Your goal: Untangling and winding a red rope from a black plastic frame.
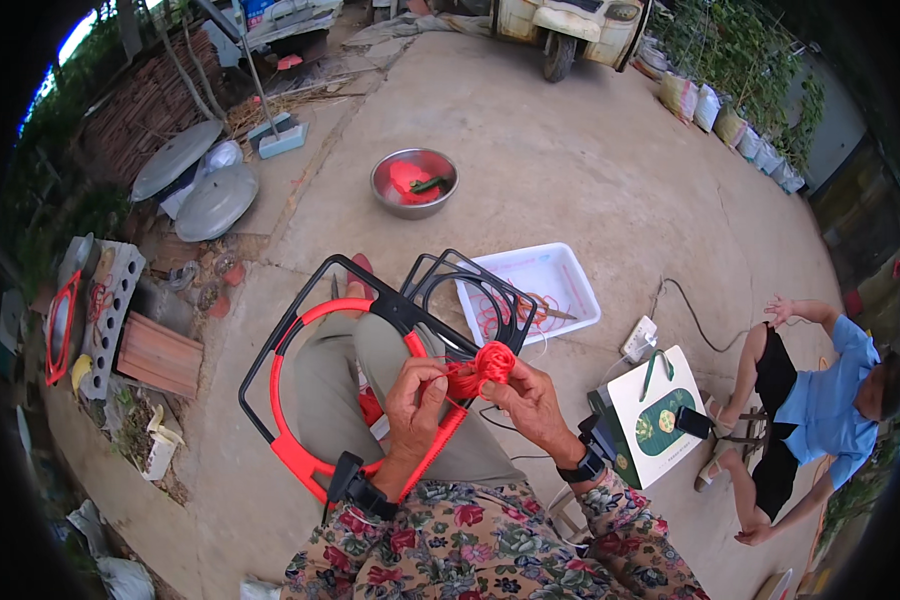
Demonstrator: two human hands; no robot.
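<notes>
On my lap rests a black frame with a round ring, much of it covered in red. Above the ring's right side, my right hand is closed around a bundle of red cord. My left hand is just left of the bundle, fingers pinched on red cord that runs toward it. Part of that cord is hidden behind the fingers. Beyond my knees, another black frame with round hoops leans over a white plastic tray, which contains loose red cord and what looks like scissors.
A steel bowl with red and dark green things stands ahead. To the right are a power strip, a white and green bag with a phone on it, and a seated person. Hollow blocks lie left.
</notes>
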